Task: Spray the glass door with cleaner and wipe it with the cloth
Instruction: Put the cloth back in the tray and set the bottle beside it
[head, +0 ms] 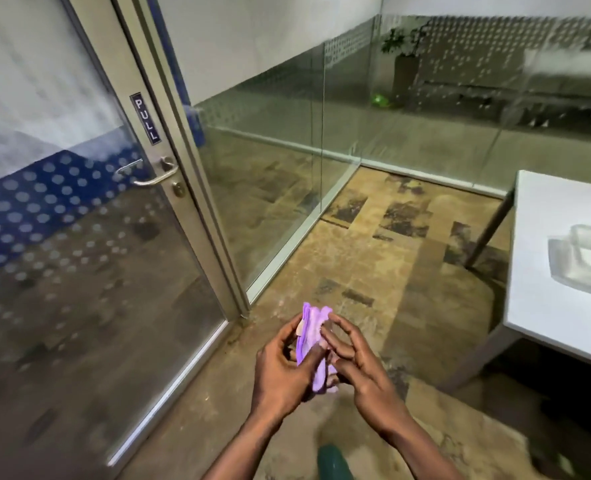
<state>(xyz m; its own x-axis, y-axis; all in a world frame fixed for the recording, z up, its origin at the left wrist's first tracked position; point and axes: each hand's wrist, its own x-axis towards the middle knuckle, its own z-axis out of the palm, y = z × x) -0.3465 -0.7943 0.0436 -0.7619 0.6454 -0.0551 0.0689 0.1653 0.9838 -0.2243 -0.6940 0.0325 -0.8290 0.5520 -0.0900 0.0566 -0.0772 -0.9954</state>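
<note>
- Where the door frame meets the glass, a dark label reads "PULL" in white letters set top to bottom, just above the lever handle and the round lock.
- A blue band with pale dots crosses the door glass at handle height; frosted film covers the pane above it.
- Low in the head view, both hands hold the cloth, purple and bunched, in front of the person over the floor, near the door's lower corner.
- Left hand is curled around the cloth's side; right hand pinches it with fingers partly spread.
- Glass wall runs right of the door.
- White table stands at right, carrying a clear dish.
- A dark green shape shows at the bottom edge; what it is cannot be told.
</note>
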